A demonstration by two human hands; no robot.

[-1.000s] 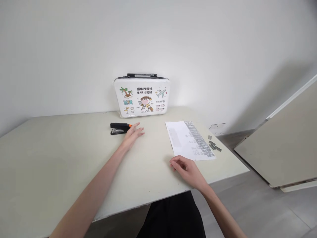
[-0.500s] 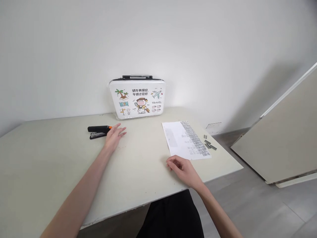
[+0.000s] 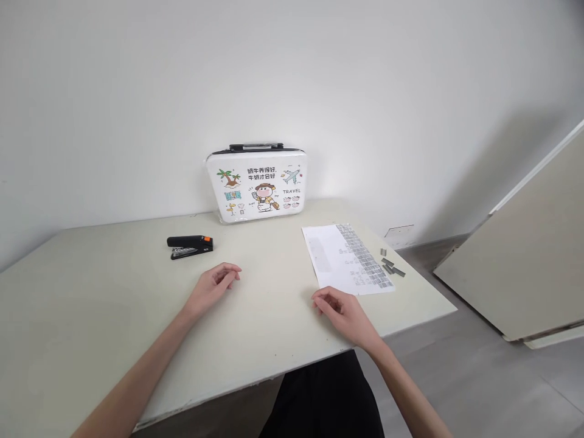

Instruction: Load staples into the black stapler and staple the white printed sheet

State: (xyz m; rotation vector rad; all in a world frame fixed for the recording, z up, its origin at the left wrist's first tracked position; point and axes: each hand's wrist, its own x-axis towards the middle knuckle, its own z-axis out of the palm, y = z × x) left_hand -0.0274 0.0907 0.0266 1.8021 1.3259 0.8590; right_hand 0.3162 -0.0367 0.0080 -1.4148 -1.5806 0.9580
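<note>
On the table my left hand rests just in front of a black stapler with an orange mark, apart from it. Its fingers are loosely curled together, and nothing shows in them. My right hand lies near the table's front edge, by the near side of a printed sheet of paper. The fingers there are also curled in, with no object visible between them. Several strips of staples lie to the right of the sheet.
A white cartoon case with a black handle stands upright at the back of the table, close to the wall. The table's right edge runs just beyond the staples. A pale panel stands on the floor at the right.
My left hand has come away from the stapler, moving toward me and slightly right, and its spread fingers have curled together. The stapler lies fully in sight. My right hand keeps its pose.
</note>
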